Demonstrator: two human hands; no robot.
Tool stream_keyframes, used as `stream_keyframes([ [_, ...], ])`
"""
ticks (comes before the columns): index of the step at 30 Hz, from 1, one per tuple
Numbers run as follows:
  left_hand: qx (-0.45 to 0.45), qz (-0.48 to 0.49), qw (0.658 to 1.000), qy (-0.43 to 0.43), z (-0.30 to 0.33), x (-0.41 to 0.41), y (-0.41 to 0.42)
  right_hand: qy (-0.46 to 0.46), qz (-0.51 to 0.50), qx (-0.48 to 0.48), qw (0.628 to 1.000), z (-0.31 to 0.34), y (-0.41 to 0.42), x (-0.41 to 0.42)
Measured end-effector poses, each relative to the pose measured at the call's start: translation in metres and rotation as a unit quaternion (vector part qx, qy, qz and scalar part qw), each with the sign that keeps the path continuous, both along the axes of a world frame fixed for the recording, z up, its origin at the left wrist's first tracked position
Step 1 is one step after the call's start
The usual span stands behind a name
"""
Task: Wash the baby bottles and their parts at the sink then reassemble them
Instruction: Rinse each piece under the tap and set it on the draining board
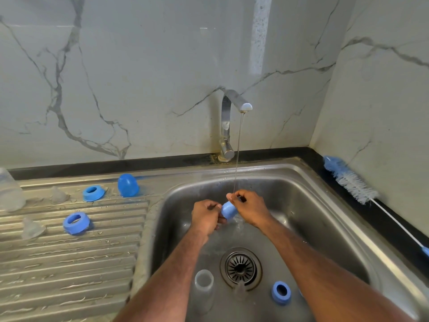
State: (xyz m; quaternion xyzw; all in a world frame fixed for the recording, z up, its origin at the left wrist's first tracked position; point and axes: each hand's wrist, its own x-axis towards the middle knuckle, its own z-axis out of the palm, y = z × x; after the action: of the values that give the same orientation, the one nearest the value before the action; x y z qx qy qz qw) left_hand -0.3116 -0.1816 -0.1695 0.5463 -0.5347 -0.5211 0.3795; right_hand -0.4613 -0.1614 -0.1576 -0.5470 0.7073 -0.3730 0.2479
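Right now both hands are holding a blue bottle cap (228,210) over the steel sink (301,205), under a thin stream of water (237,163) falling from the chrome tap (228,126). The left hand (205,214) is gripping the cap's rounded lower end with curled fingers, while the right hand (249,209) is pinching its upper end between thumb and fingers. The cap's long axis is running diagonally, its dome pointing down and left (its open end is hidden by the right hand). Lying in the basin near the drain (240,268) are a clear bottle (204,289) on its side, mouth facing up the frame, and a blue screw ring (281,292). Sitting on the wet ribbed drainboard (69,263) are a second blue cap (128,185), two more blue rings (93,193) (76,223), two clear teats (58,195) (31,228) and another clear bottle (10,191) at the left edge. A bottle brush (352,182) is lying along the black counter edge (380,219) to the right, bristles pointing toward the wall.
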Motion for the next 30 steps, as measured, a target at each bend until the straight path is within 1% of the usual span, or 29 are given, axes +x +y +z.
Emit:
stream_keyframes([
  [2, 0.024, -0.003, 1.000, 0.016, -0.002, 0.001, -0.001, -0.059, 0.015, 0.003, 0.998, 0.000, -0.001, 0.001],
  [4, 0.034, -0.009, 0.999, 0.018, -0.004, 0.001, -0.002, -0.090, 0.028, 0.004, 0.995, 0.000, -0.001, 0.002],
  [7, 0.039, -0.018, 0.999, 0.019, -0.005, 0.001, -0.002, -0.090, 0.031, -0.005, 0.995, 0.003, -0.001, 0.003],
  [9, 0.032, -0.028, 0.999, -0.003, -0.004, 0.000, -0.002, -0.071, 0.023, -0.016, 0.997, 0.005, -0.001, 0.001],
  [11, -0.005, -0.036, 0.998, -0.059, -0.003, 0.001, -0.003, -0.040, 0.013, -0.018, 0.999, 0.004, 0.001, -0.001],
  [12, -0.041, -0.043, 0.992, -0.111, -0.003, 0.001, -0.004, -0.019, 0.013, -0.017, 1.000, 0.004, 0.002, -0.002],
  [13, -0.077, -0.050, 0.983, -0.162, -0.002, 0.001, -0.002, 0.007, 0.020, -0.011, 1.000, 0.004, 0.005, -0.002],
  [15, -0.123, -0.055, 0.968, -0.212, 0.003, 0.005, 0.005, 0.059, 0.055, 0.008, 0.997, 0.004, 0.012, -0.002],
  [17, -0.147, -0.043, 0.964, -0.216, 0.011, 0.009, 0.012, 0.123, 0.098, 0.023, 0.987, 0.007, 0.018, -0.001],
  [19, -0.172, -0.027, 0.962, -0.210, 0.024, 0.019, 0.018, 0.162, 0.117, 0.030, 0.979, 0.012, 0.021, 0.006],
  [22, -0.217, -0.025, 0.953, -0.209, 0.051, 0.045, 0.027, 0.151, 0.117, 0.007, 0.982, 0.027, 0.022, 0.027],
  [24, -0.253, -0.026, 0.944, -0.210, 0.067, 0.069, 0.034, 0.116, 0.092, -0.040, 0.988, 0.040, 0.024, 0.042],
  [26, -0.271, -0.019, 0.939, -0.212, 0.083, 0.097, 0.041, 0.099, 0.091, -0.072, 0.988, 0.050, 0.026, 0.054],
  [28, -0.278, -0.007, 0.937, -0.211, 0.094, 0.128, 0.045, 0.125, 0.117, -0.060, 0.983, 0.053, 0.029, 0.065],
  [30, -0.289, 0.005, 0.927, -0.238, 0.102, 0.159, 0.052, 0.120, 0.122, -0.051, 0.984, 0.053, 0.035, 0.075],
])
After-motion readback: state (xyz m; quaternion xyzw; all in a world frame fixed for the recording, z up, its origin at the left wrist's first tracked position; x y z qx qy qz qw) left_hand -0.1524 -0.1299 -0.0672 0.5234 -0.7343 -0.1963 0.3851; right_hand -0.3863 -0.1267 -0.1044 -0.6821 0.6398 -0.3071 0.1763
